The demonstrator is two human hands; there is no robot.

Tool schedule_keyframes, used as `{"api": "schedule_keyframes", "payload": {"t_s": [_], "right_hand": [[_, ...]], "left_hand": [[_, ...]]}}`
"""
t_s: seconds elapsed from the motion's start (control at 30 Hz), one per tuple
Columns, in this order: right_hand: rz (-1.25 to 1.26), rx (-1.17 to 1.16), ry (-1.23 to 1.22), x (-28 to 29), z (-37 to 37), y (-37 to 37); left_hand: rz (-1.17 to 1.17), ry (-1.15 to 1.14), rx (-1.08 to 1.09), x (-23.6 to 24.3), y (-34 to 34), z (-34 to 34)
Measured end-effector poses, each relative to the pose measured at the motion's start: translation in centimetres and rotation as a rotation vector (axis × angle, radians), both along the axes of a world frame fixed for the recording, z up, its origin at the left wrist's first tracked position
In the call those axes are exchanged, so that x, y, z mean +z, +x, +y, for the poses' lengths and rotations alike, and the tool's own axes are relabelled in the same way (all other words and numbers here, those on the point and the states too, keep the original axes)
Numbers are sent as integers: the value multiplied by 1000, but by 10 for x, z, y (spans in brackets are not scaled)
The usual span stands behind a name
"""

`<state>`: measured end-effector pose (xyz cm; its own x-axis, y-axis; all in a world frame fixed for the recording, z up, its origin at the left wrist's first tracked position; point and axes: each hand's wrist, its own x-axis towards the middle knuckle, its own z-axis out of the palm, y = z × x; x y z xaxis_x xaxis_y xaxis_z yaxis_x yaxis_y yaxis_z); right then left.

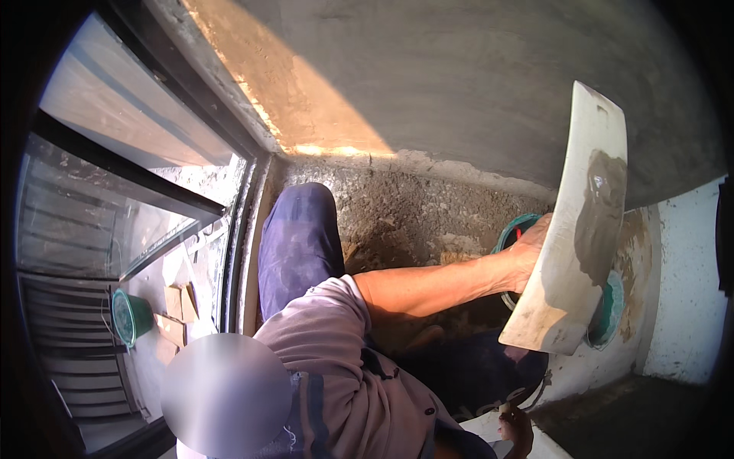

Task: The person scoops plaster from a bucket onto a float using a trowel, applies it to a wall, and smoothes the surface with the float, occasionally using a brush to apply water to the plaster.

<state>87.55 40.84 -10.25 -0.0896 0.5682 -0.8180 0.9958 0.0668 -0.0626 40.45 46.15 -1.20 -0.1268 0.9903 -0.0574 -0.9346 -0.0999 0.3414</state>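
Observation:
My left hand (529, 249) holds a long, pale, slightly curved board (558, 252) upright at the right, its fingers partly hidden behind it. A wet grey patch of mortar covers part of the board's face. Behind this hand sits a green bucket (502, 236) with something red inside. A second green container (608, 314) shows past the board's lower right edge. My right hand (516, 432), low in the picture, is closed on what looks like a tool's pale handle, its far end unclear.
A grey plastered wall (474, 76) spans the top above a rough ledge (382, 199), near my bent knee (298, 222). A framed glass window (122, 176) bounds the left, with a green bucket (131, 314) and cardboard pieces (180, 306) beyond. A white wall (680, 275) stands right.

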Motion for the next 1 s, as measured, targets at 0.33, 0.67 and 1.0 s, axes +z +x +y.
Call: {"api": "schedule_keyframes", "payload": {"t_s": [0.33,0.67,1.0], "right_hand": [[441,556,432,127,121,-219],[698,1092,206,120,42,-386],[654,705,415,116,26,-366]], "left_hand": [[-397,-36,650,-120,-95,-91],[-191,-5,1384,-285,-240,-166],[-348,49,1446,-319,-302,-156]]}}
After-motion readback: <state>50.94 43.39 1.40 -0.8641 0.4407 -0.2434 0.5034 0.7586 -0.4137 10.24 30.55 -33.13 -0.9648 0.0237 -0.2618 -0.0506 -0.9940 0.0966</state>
